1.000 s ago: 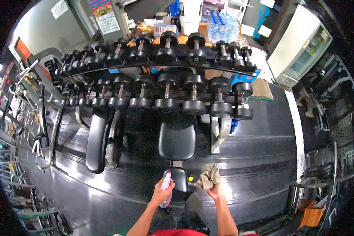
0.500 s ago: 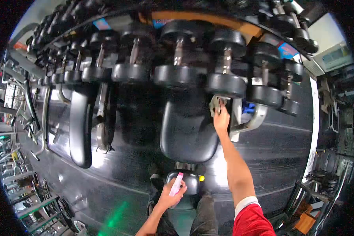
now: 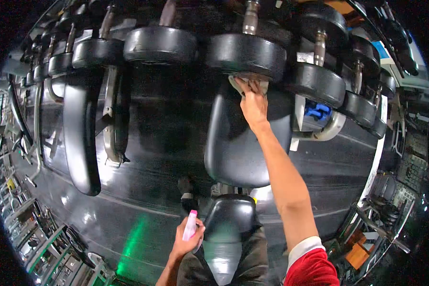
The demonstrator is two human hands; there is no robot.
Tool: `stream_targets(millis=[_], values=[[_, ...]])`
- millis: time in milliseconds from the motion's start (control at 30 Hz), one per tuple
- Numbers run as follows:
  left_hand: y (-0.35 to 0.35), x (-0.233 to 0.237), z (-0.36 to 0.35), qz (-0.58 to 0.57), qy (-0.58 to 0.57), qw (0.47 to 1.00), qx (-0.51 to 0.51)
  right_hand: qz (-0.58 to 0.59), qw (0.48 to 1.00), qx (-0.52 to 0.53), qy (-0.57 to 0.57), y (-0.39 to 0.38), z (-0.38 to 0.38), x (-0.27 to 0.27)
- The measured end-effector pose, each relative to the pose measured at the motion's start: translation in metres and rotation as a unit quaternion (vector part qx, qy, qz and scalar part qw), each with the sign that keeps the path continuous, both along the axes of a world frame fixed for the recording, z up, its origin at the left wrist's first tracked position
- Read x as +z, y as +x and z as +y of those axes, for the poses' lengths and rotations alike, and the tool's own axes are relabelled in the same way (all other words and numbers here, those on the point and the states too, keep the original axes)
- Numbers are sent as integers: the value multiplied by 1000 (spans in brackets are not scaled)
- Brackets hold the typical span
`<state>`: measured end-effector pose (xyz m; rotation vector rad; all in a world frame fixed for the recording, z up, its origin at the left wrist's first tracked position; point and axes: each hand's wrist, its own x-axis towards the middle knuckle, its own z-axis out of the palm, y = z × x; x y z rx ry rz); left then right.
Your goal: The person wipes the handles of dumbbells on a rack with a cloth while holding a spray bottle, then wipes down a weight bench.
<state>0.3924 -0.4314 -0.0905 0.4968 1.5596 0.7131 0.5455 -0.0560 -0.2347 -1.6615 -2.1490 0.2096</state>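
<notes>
My right hand (image 3: 254, 106) is closed on a pale cloth (image 3: 235, 86), near the top of a black padded bench backrest (image 3: 233, 143). Its fingers and the cloth are right at the underside of a large black dumbbell (image 3: 247, 53) on the rack, which overlaps the backrest's upper end. Lower down, over my lap, my left hand (image 3: 189, 237) is wrapped round a spray bottle (image 3: 190, 225) with a pink top and a whitish-pink body. Beside that hand lies the black bench seat (image 3: 231, 212), between my legs.
More dumbbells (image 3: 160, 44) line the rack to both sides. A second padded bench (image 3: 79, 138) stands on the left, with a metal frame (image 3: 110, 138) next to it. Blue dumbbells (image 3: 317, 110) show under the rack at right. Weight machines fill the far left edge.
My right hand and the cloth have gone from the backrest's right edge to its upper middle, below a dumbbell. The rack and bench appear closer. My left hand still holds the spray bottle.
</notes>
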Motion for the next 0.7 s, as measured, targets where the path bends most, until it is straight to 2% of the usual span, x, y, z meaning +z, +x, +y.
stream_targets(millis=[67,100,133,200,267,300,400,467,500,533,567,600,667,700], values=[[5,2,5,-45,-28,998,29,-27,994,76,-77,18,5,10],[7,2,7,-46,-30,998,28,-69,980,43,-184,26,7,24],[8,3,9,-9,-8,1000,0,-50,993,64,-85,44,7,9],[10,5,13,29,14,999,-23,-11,998,49,-43,69,-4,26],[14,6,16,42,62,997,-29,30,997,-68,-20,89,-11,7],[17,20,29,17,59,998,8,33,995,-95,18,85,-15,6],[21,23,33,-8,45,998,34,-17,994,-106,16,32,-17,-1],[21,23,34,-37,32,997,56,-50,996,-14,-76,-21,-9,23],[21,22,35,2,68,997,31,-42,995,52,-72,-40,-4,1],[20,22,35,38,104,994,2,-21,991,107,-75,-59,-4,5],[18,22,33,16,91,996,18,-96,984,132,-65,-76,-1,2],[16,22,33,14,92,996,13,-97,984,149,4,-85,4,-23],[10,22,30,74,88,993,-29,-189,968,160,-41,-88,12,-17],[7,22,29,44,69,997,-10,-192,968,157,-43,-79,11,-11]])
